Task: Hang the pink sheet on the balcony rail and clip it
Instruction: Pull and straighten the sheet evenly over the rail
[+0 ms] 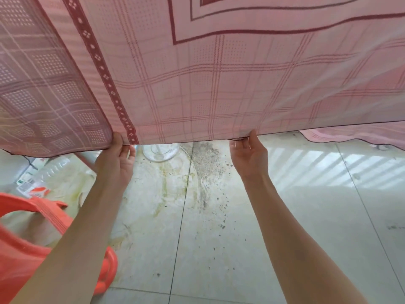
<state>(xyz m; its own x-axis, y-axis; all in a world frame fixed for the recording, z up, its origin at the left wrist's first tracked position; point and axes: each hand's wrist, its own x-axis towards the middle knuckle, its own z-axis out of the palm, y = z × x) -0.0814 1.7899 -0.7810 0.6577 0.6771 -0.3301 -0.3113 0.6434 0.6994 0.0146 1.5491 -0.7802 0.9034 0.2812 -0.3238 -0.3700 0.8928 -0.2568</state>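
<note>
Pink checked cotton sheet (219,80) stretched overhead, lower hem running left-right above the tiled floor (241,238). Left hand (116,161) and right hand (248,154) each pinch that hem, fingers curled round it.

1. Bright daylight passes through the pink sheet (219,73), which glows translucent.
2. Striped patches of light and shadow fall on the floor (306,167) at far right.
3. Wide-angle distortion bends the frame edges.
4. Slight blur softens the left edge.
</note>
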